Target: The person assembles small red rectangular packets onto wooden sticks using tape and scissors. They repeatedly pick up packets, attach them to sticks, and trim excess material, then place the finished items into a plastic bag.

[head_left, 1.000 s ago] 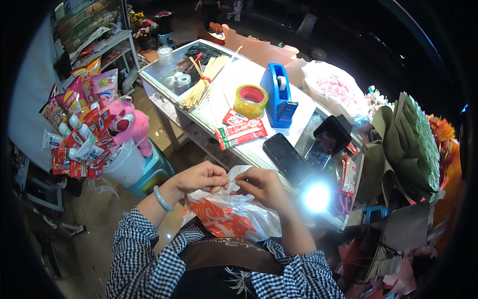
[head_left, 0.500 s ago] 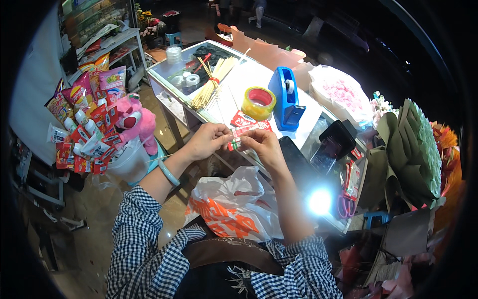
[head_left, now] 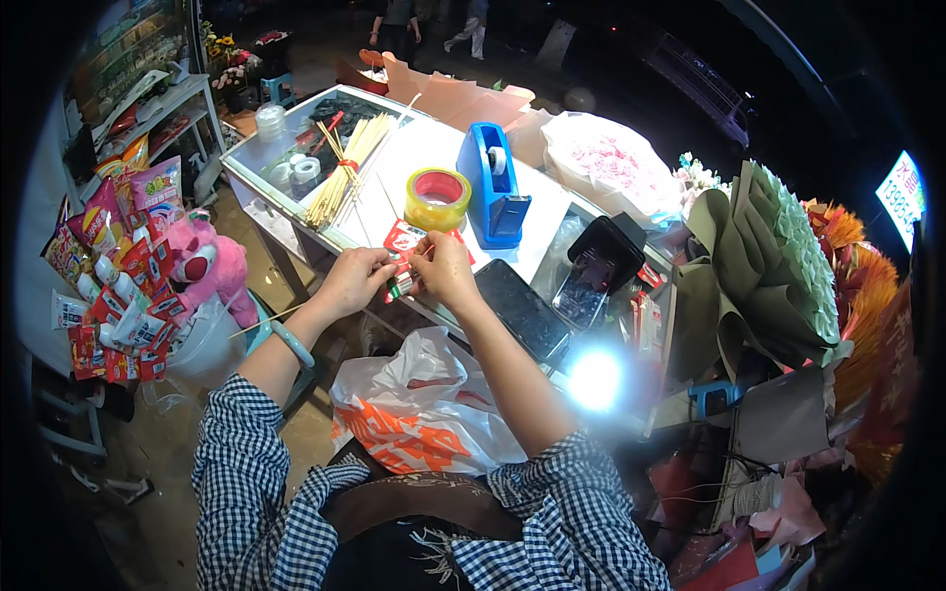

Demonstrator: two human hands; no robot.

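Over the near edge of the table, both my hands pinch a small red, white and green packet (head_left: 397, 287). My left hand (head_left: 355, 281) is closed on its left side. My right hand (head_left: 445, 272) grips it from the right, fingers bent. A thin wooden stick (head_left: 264, 322) sticks out to the left past my left wrist; its other end is hidden. Just behind my fingers, another red packet (head_left: 402, 236) lies on the white tabletop. Beyond it stand a roll of yellow tape (head_left: 437, 218) and a blue tape dispenser (head_left: 509, 219).
A bundle of wooden sticks (head_left: 345, 177) lies at the table's left. Right of my hands are a dark phone (head_left: 520, 307) and a bright lamp (head_left: 594, 380). A white plastic bag (head_left: 424, 379) hangs below. A snack bouquet with a pink plush toy (head_left: 222, 271) stands left, wrapped flowers (head_left: 611, 163) right.
The view has swung right, so the table and my hands appear farther left. My right hand has shifted its hold on the packet, which is now tilted more upright between my fingers.
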